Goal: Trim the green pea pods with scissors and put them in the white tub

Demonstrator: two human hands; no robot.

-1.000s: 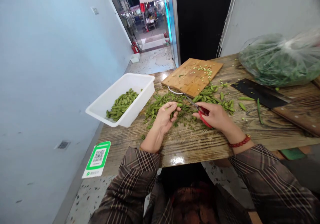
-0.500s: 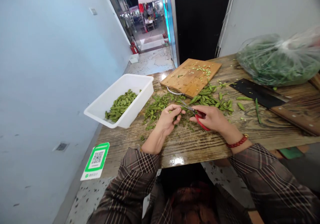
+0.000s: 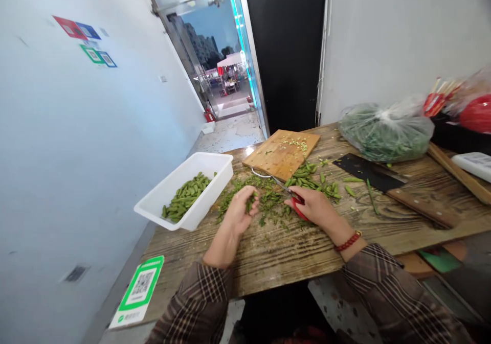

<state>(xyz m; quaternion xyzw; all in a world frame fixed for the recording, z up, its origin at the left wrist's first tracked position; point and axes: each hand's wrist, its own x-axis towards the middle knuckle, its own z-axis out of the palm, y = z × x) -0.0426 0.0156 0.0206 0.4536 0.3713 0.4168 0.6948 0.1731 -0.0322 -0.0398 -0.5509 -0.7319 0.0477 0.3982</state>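
My right hand [image 3: 315, 207] is closed around red-handled scissors [image 3: 299, 210], whose metal blades point up and to the left. Curled fingers of my left hand [image 3: 238, 212] hold a green edamame pod [image 3: 251, 199], mostly hidden by the hand. Trimmed green scraps [image 3: 271, 199] lie on the wooden table between and beyond both hands. Just past my right hand is a pile of edamame pods [image 3: 307, 179]. To the left, a white plastic tub [image 3: 220, 180] contains many more pods [image 3: 187, 196].
Behind the scraps lies a wooden cutting board [image 3: 274, 152] dotted with small pale-green bits. A cleaver [image 3: 368, 173] rests at the right, near a tied plastic bag of greens [image 3: 387, 132]. A QR-code card [image 3: 140, 288] sits at the table's left front corner.
My hands have moved apart; the left shifted away from the scissors toward the tub, holding a pod. The camera view has tilted up, showing more wall and doorway.
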